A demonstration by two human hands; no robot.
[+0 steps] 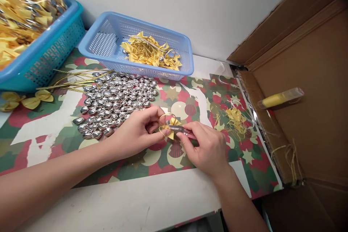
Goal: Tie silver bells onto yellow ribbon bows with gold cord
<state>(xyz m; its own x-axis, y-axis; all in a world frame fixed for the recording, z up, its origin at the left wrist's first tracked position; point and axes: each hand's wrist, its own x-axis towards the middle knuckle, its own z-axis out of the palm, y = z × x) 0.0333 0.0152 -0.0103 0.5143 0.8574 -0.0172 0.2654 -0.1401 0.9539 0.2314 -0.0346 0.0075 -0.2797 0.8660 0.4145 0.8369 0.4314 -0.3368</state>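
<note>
My left hand [144, 127] pinches a loop of gold cord [168, 115] with a yellow ribbon bow [174, 121] on it. My right hand [206, 146] grips a small tool [178, 128] with narrow dark metal jaws and a reddish handle; its exact kind I cannot make out. The tool's tip meets the bow and cord close to my left thumb. Whether the jaws are closed on the cord is not clear. Just beyond my left hand lies a spread of shiny silver beads [116, 98].
A blue basket [92, 50] at the back holds yellow bows with gold cords. Another basket [59, 49] at left carries a bag of bows. Gold cords [76, 81] lie beside the beads. Yellow scraps [236, 117] sit at right, before a cardboard wall [312, 58] bearing a yellow tube [282, 98].
</note>
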